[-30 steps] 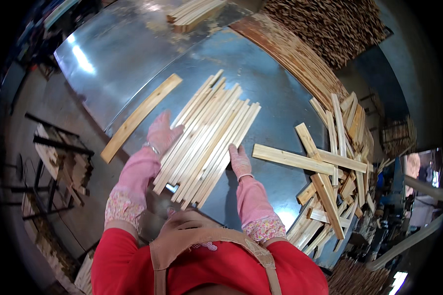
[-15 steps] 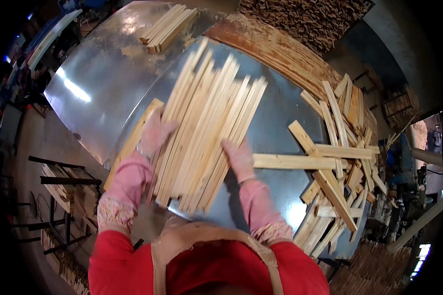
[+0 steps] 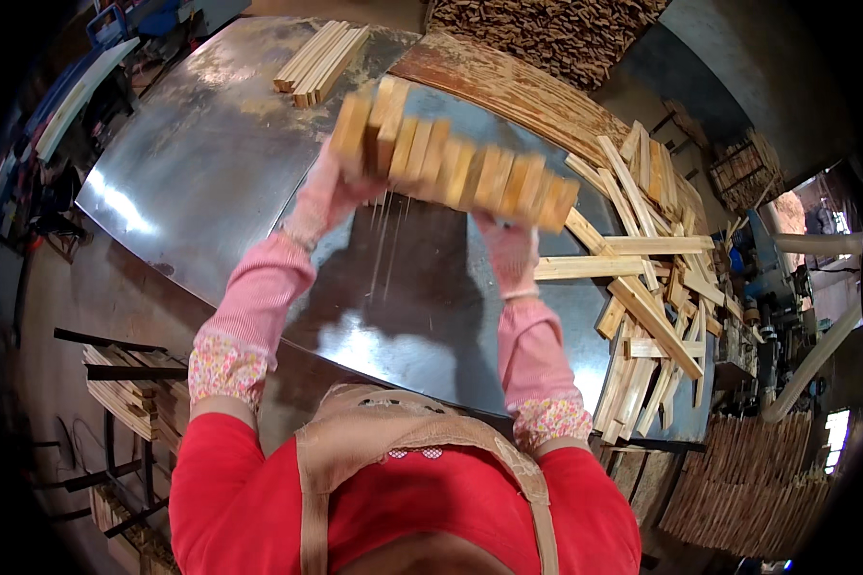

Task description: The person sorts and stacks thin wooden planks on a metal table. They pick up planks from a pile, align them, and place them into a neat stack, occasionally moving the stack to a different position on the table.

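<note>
A row of pale wooden strips (image 3: 458, 172) is gripped from its two sides and stands nearly on end over the metal tabletop, so mostly its cut ends face me. My left hand (image 3: 328, 199), in a light glove, is closed round the left end of the row. At the right end my right hand (image 3: 508, 251), gloved too, presses against the strips from below and beside. Some strip ends rise higher than others, mainly at the left. Motion blurs the bundle. The lower ends of the strips and most of my fingertips are hidden.
A small stack of strips (image 3: 322, 61) lies on the far left of the metal table (image 3: 177, 163). To the right is a jumbled heap of loose boards (image 3: 657, 297). A worn wooden board (image 3: 508, 91) runs along the far edge. Racked wood (image 3: 129, 393) stands at lower left.
Both hands have lifted the bundle and pushed it away from me. The strips, lying lengthwise before, are now tipped up with their ends toward me. My arms are stretched further out.
</note>
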